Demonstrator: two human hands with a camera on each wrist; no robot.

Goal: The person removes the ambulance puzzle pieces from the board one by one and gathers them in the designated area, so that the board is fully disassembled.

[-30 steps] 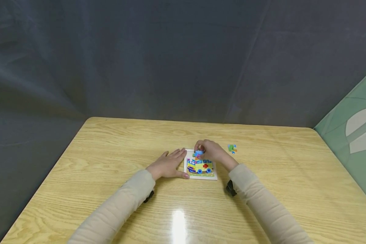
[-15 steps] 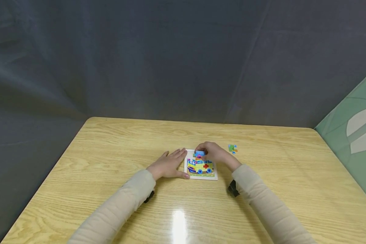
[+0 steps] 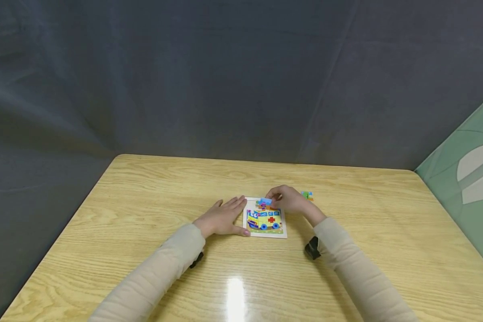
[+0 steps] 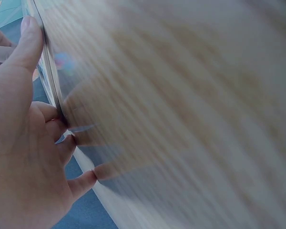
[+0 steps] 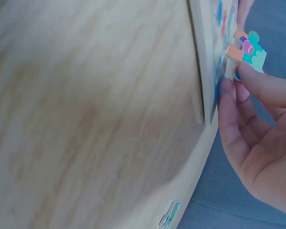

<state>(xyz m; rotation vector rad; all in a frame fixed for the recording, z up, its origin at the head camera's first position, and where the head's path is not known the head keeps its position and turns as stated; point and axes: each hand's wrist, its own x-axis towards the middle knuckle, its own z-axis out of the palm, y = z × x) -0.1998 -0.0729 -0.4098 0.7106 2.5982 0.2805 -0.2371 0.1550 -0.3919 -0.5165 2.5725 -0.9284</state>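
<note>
A white-framed jigsaw puzzle with a yellow ambulance picture lies on the table. My left hand rests beside it, fingers spread along the left edge and the thumb at the lower left corner; the left wrist view has the thumb against the board's side. Over the upper part of the board, my right hand pinches a puzzle piece in blue, orange and pink. In the right wrist view the piece stands tilted, held between thumb and fingers, with the board's edge just beside it.
Another puzzle piece, green and blue, lies on the wooden table right of the board, partly behind my right hand. A dark curtain hangs behind the table's far edge. A green and white patterned panel stands at the right.
My right hand has shifted slightly right along the board's top with the puzzle piece, and more of that piece shows. The left hand has stayed in place.
</note>
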